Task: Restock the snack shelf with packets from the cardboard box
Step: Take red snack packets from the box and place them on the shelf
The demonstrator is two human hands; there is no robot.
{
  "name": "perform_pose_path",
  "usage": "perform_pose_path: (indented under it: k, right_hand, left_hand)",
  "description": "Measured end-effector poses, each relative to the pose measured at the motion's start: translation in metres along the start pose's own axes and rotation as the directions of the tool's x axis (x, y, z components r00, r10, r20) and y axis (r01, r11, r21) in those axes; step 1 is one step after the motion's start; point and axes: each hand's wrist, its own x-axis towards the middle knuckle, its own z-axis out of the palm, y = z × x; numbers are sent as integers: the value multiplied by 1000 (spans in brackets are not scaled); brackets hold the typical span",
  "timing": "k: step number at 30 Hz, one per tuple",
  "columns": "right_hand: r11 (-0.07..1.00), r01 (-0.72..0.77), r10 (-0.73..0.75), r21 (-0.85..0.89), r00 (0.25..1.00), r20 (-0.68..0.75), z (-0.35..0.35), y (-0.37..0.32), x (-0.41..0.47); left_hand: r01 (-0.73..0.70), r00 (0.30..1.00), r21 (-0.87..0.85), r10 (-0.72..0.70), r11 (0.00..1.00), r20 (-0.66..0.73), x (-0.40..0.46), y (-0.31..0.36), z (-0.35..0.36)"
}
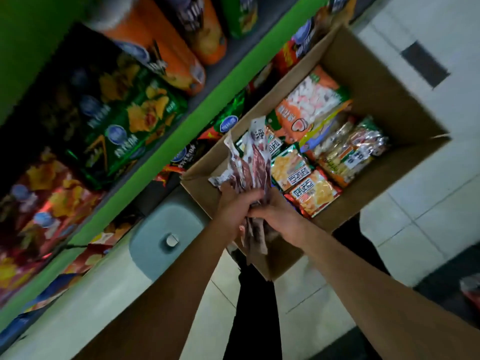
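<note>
Green snack shelf (181, 123) runs along your left, two tiers visible, packed with chip bags. The open cardboard box (384, 105) sits beside it, about seven packets inside — orange, yellow and clear. Your left hand (233, 206) and right hand (280, 216) both grasp one bunch of dark-red packets (249, 162) over the box's near corner — exact count unclear, long axis pointing away from you. Grey-blue stool (166, 229) is just below, touching the box.

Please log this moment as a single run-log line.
both hands: left hand, right hand grip packets | above cardboard box | shelf stocked
</note>
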Motion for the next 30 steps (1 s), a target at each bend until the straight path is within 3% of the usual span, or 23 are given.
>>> perform_pose_path:
  k: [6,10,12,17,23,30]
  right_hand:
    - [995,87,-83,53,994,-64,13,-131,-126]
    - [987,117,-107,109,990,-96,21,-222,-201]
    - [980,143,-132,138,987,-86,27,-263,-240]
    - [960,252,-245,122,967,-76,50,-339,-325]
    - [924,379,-381,37,921,78,71,-405,-392]
    - [920,380,-351,-99,909,226,105,-458,-425]
  left_hand:
    - [-78,988,0,77,997,137,-115,123,5]
    - [-166,912,-128,202,978,358,-188,201,-12]
    - [-249,881,-105,270,963,389,-223,234,-20]
    - [-555,776,38,501,831,382,-305,303,-33]
    - [-669,690,-7,624,743,367,-391,362,-62]
    - [-783,621,48,773,621,132,-472,398,-108]
